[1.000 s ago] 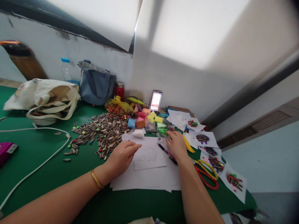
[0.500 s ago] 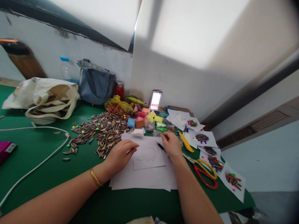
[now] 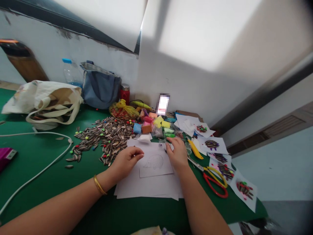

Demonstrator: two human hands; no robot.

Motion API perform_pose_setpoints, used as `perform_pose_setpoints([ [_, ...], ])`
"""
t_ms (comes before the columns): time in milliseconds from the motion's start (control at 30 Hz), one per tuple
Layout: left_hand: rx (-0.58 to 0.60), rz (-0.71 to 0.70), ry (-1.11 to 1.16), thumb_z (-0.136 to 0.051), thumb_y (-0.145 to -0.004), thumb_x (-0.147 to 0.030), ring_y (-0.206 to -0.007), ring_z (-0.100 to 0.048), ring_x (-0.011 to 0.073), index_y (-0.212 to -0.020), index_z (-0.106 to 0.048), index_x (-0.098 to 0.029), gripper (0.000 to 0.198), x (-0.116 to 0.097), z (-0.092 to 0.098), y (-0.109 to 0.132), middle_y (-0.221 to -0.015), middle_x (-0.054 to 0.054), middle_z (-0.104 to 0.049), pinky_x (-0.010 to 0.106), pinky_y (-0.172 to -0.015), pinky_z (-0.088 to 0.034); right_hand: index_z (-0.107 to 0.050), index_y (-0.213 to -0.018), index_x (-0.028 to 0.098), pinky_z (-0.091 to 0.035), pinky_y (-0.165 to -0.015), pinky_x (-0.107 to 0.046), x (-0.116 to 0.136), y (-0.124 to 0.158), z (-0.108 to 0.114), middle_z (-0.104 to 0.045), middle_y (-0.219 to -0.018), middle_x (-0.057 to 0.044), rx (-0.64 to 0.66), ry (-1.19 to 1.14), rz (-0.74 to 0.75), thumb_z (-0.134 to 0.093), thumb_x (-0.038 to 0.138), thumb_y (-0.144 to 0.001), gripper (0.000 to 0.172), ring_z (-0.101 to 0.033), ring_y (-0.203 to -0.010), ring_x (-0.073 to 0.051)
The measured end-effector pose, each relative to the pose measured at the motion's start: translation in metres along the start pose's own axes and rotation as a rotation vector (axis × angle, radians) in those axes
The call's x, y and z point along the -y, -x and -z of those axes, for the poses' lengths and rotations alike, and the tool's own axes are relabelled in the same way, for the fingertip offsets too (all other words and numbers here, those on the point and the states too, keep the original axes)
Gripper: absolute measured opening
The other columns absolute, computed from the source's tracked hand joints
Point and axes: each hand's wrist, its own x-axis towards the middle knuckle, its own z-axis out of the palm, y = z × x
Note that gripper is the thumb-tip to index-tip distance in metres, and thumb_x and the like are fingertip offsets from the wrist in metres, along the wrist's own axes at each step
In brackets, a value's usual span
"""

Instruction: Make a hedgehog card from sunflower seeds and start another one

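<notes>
A small white sheet with a pencil drawing (image 3: 153,162) lies on larger white sheets (image 3: 146,189). Above the drawing's left edge is my left hand (image 3: 127,161), its thumb and forefinger curved toward each other with a gap between the tips and nothing visible between them. On the right, my right hand (image 3: 178,152) has its fingers apart, reaching over a dark pen, mostly covered now, beside a small clear plastic bag (image 3: 161,144). Colored clay packets (image 3: 146,128) lie behind the sheets. Striped sunflower seeds (image 3: 112,133) with bright beads are heaped to the left.
Red-and-yellow scissors (image 3: 215,182) and a yellow cutter (image 3: 195,149) lie right of my right hand. Seed pictures on paper (image 3: 244,189) line the right edge. Bags (image 3: 100,88), a red flask (image 3: 125,94), a lit phone (image 3: 163,104) and a white cable (image 3: 36,174) are around.
My right hand has moved slightly left, its fingers more spread and now covering most of the pen. My left thumb and forefinger have shifted slightly.
</notes>
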Motion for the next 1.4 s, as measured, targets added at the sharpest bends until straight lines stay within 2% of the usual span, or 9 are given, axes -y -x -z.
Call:
perform_pose_setpoints([
  [133, 0.045, 0.091, 0.168, -0.061, -0.081, -0.038, -0.070, -0.061, 0.0161, -0.076, -0.068, -0.020, 0.020, -0.007, 0.000, 0.001, -0.072, 0.000, -0.067, 0.027, -0.067, -0.046, -0.070, -0.105, 0.020, -0.047, -0.091, -0.037, 0.038, 0.013, 0.005, -0.064, -0.101, -0.009, 0.037, -0.253, 0.130, -0.053, 0.025, -0.092, 0.022, -0.058, -0.099, -0.023],
  [200, 0.049, 0.154, 0.295, -0.063, -0.080, -0.040, -0.071, -0.061, 0.0161, -0.075, -0.067, -0.019, 0.022, -0.010, -0.002, 0.003, -0.071, 0.000, -0.067, 0.028, -0.069, -0.047, -0.070, -0.104, 0.021, -0.048, -0.089, -0.036, 0.055, 0.019, 0.007, -0.064, -0.100, -0.008, 0.122, -0.367, 0.196, -0.057, 0.025, -0.092, 0.018, -0.058, -0.098, -0.021],
  [367, 0.036, 0.269, 0.559, -0.070, -0.076, -0.042, -0.075, -0.060, 0.0161, -0.079, -0.067, -0.017, 0.025, -0.019, -0.010, 0.010, -0.076, 0.001, -0.067, 0.029, -0.073, -0.049, -0.070, -0.102, 0.022, -0.048, -0.081, -0.034, 0.077, 0.027, 0.008, -0.064, -0.090, -0.004, 0.225, -0.560, 0.189, -0.068, 0.032, -0.087, 0.018, -0.059, -0.089, -0.019],
  [633, 0.047, 0.312, 0.634, -0.077, -0.070, -0.045, -0.068, -0.054, 0.0126, -0.074, -0.062, -0.016, 0.032, -0.027, -0.015, 0.013, -0.071, -0.002, -0.061, 0.025, -0.066, -0.045, -0.071, -0.085, 0.022, -0.045, -0.072, -0.031, 0.076, 0.025, 0.008, -0.063, -0.076, 0.000, 0.256, -0.710, 0.111, -0.070, 0.036, -0.086, 0.013, -0.058, -0.076, -0.016],
  [900, 0.104, 0.278, 0.556, -0.074, -0.073, -0.045, -0.066, -0.051, 0.0121, -0.071, -0.063, -0.016, 0.031, -0.018, -0.014, 0.012, -0.068, -0.002, -0.059, 0.024, -0.063, -0.041, -0.071, -0.075, 0.022, -0.046, -0.072, -0.029, 0.074, 0.024, 0.007, -0.065, -0.073, 0.000, 0.277, -0.760, 0.061, -0.071, 0.037, -0.085, 0.018, -0.059, -0.074, -0.016],
  [1067, 0.082, 0.230, 0.469, -0.069, -0.077, -0.045, -0.067, -0.053, 0.0136, -0.074, -0.062, -0.017, 0.029, -0.019, -0.013, 0.012, -0.069, -0.001, -0.061, 0.025, -0.063, -0.044, -0.070, -0.075, 0.022, -0.047, -0.073, -0.029, 0.073, 0.023, 0.007, -0.067, -0.074, 0.000, 0.298, -0.724, 0.050, -0.069, 0.033, -0.087, 0.017, -0.060, -0.075, -0.015],
  [1200, 0.058, 0.169, 0.394, -0.066, -0.080, -0.043, -0.069, -0.054, 0.0140, -0.074, -0.062, -0.018, 0.026, -0.020, -0.011, 0.012, -0.071, -0.001, -0.060, 0.026, -0.065, -0.045, -0.067, -0.074, 0.021, -0.047, -0.071, -0.029, 0.072, 0.023, 0.005, -0.064, -0.074, 0.000, 0.261, -0.712, 0.049, -0.067, 0.034, -0.088, 0.019, -0.058, -0.074, -0.015],
  [1400, 0.059, 0.124, 0.369, -0.059, -0.086, -0.042, -0.075, -0.059, 0.0160, -0.080, -0.065, -0.018, 0.025, -0.014, -0.010, 0.009, -0.075, 0.000, -0.063, 0.029, -0.073, -0.048, -0.072, -0.082, 0.023, -0.048, -0.073, -0.031, 0.066, 0.021, 0.002, -0.068, -0.078, -0.002, 0.269, -0.710, 0.040, -0.062, 0.037, -0.091, 0.020, -0.061, -0.077, -0.017],
])
